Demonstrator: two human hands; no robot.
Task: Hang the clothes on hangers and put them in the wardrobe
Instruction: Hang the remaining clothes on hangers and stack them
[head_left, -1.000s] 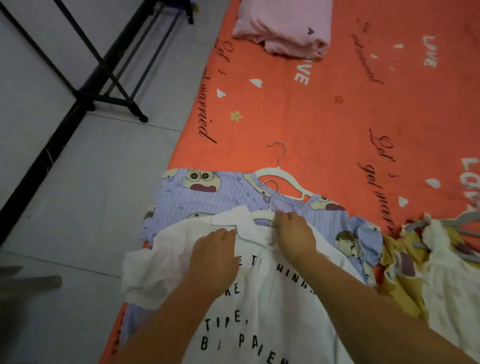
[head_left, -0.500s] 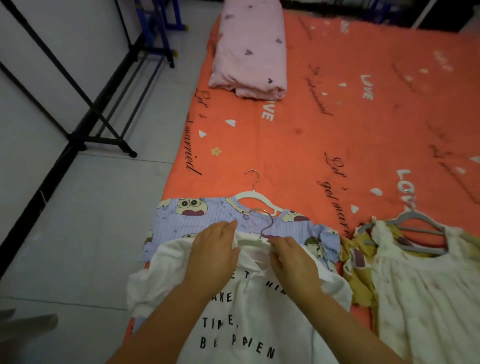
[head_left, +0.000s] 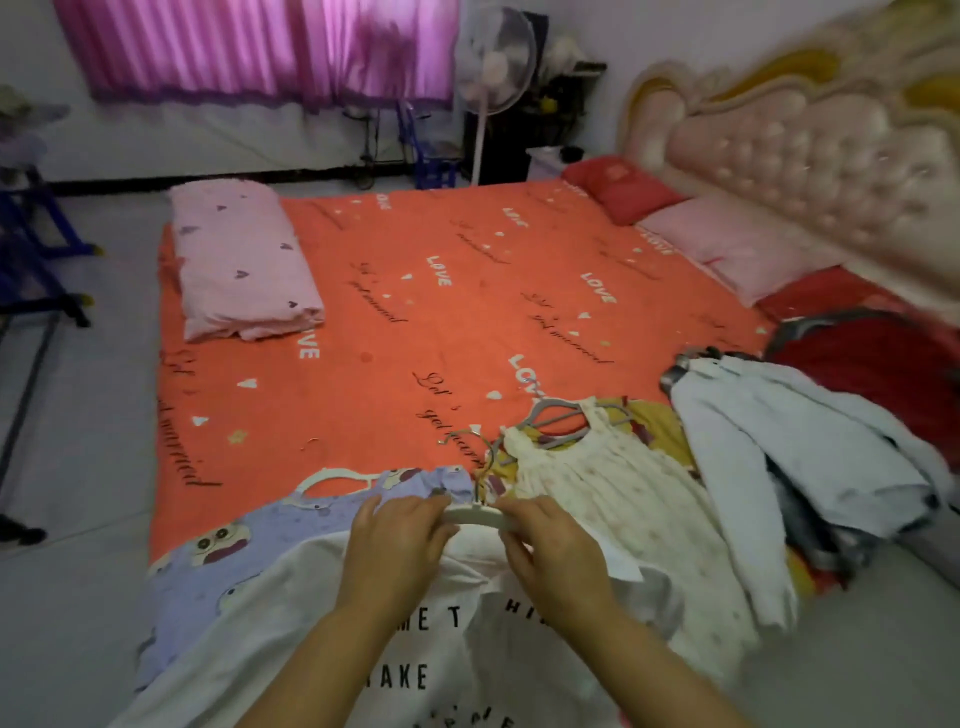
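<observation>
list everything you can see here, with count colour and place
white printed shirt: 1, white with black letters, near bed edge
hanger: 1, white, in the shirt's collar
purple cartoon garment: 1, purple, under the shirt
cream dress: 1, cream, on a grey hanger, right of shirt
pale blue garment: 1, pale blue, right side
folded blanket: 1, pink, far left of bed
bedsheet: 1, orange
pillows: 2, red and pink, by headboard
fan: 1, white, beyond bed
curtain: 1, pink, far wall
left hand: on hanger
right hand: on hanger
</observation>
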